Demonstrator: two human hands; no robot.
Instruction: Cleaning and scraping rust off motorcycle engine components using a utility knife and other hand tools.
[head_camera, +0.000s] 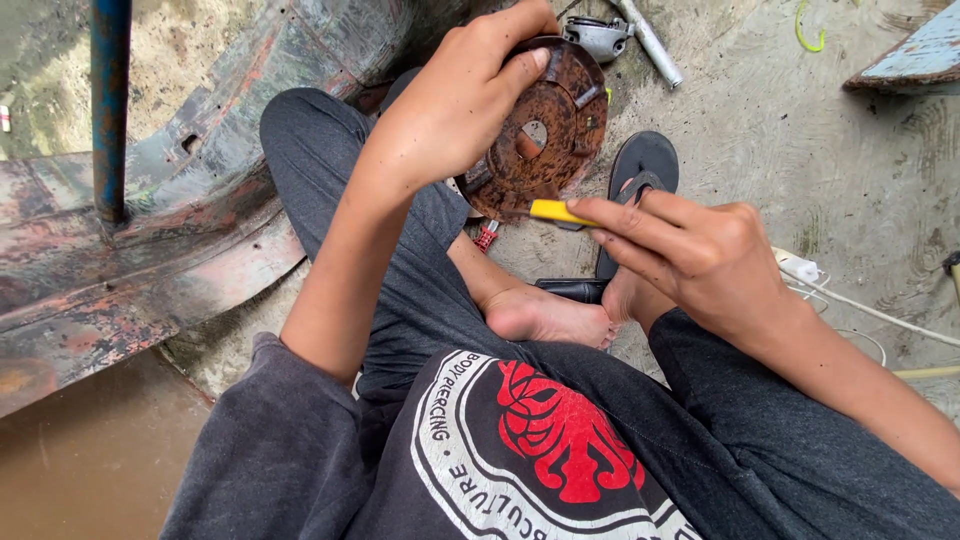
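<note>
Your left hand (455, 100) is gripping the rusty disc's (545, 135) upper rim; your right hand (690, 250) is pinching a yellow-handled tool (560, 211) against its lower edge.

The left hand (455, 105) is raised with fingers curled in a grip, the right hand (690, 255) pinching.

A round, rust-brown metal disc (545, 130) with a centre hole and raised slots on its face is held on edge, tilted, above the concrete floor. A slim tool with a yellow handle (562, 211) lies nearly level, its tip against the disc's lower rim.
</note>
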